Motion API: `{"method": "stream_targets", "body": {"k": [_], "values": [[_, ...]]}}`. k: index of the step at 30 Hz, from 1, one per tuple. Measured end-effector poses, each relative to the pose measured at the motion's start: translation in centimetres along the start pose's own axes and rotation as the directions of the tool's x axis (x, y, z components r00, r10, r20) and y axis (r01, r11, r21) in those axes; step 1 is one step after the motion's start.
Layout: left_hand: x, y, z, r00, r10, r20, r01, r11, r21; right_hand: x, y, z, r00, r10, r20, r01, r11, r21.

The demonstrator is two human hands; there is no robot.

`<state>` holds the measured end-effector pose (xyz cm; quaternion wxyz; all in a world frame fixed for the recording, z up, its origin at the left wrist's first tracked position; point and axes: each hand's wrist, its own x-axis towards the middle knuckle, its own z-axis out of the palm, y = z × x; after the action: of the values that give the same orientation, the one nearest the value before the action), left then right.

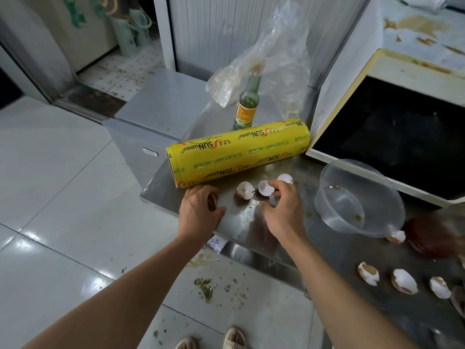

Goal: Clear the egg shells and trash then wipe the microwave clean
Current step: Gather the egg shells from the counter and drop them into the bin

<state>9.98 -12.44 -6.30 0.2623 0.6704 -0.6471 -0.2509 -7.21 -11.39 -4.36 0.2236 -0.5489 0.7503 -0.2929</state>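
Right hand (281, 210): fingers pinched on an egg shell half (265, 188) near counter (241, 222) left edge. Left hand (198, 210): fingers curled around brown shell piece (212, 201).

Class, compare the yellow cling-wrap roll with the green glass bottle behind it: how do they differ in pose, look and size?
The cling-wrap roll lies on its side; the bottle stands upright. The roll is opaque yellow with printed lettering; the bottle is see-through green glass with an orange-yellow label. The roll looks much thicker and longer than the bottle. Both rest on the steel counter.
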Motion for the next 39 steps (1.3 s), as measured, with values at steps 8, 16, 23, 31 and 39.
{"method": "stream_targets", "body": {"k": [8,16,23,31,39], "values": [[0.8,1.3,1.9,0.998,0.049,0.036,-0.048,0.999,-0.018,-0.1,0.8,-0.8,1.000,0.004,-0.018,-0.005,1.000,-0.008],[1.1,1.8,1.7,0.991,0.058,0.120,-0.059,0.998,0.005,-0.6,0.9,-0.8,0.999,0.034,-0.008,-0.034,0.998,0.046],[0.6,1.2,0.0,0.987,0.063,0.147,-0.056,0.997,-0.050,-0.7,0.7,-0.5,1.000,0.021,-0.015,-0.020,0.999,0.050],[0.6,0.2,-1.0,0.966,0.128,0.223,-0.130,0.991,-0.002,-1.5,0.5,-0.6,1.000,0.007,-0.003,-0.007,0.999,0.053],[1.3,0.2,-0.8,0.971,0.149,0.187,-0.159,0.986,0.039,-1.8,0.3,-0.8,1.000,0.004,0.013,-0.005,0.998,0.060]]}}
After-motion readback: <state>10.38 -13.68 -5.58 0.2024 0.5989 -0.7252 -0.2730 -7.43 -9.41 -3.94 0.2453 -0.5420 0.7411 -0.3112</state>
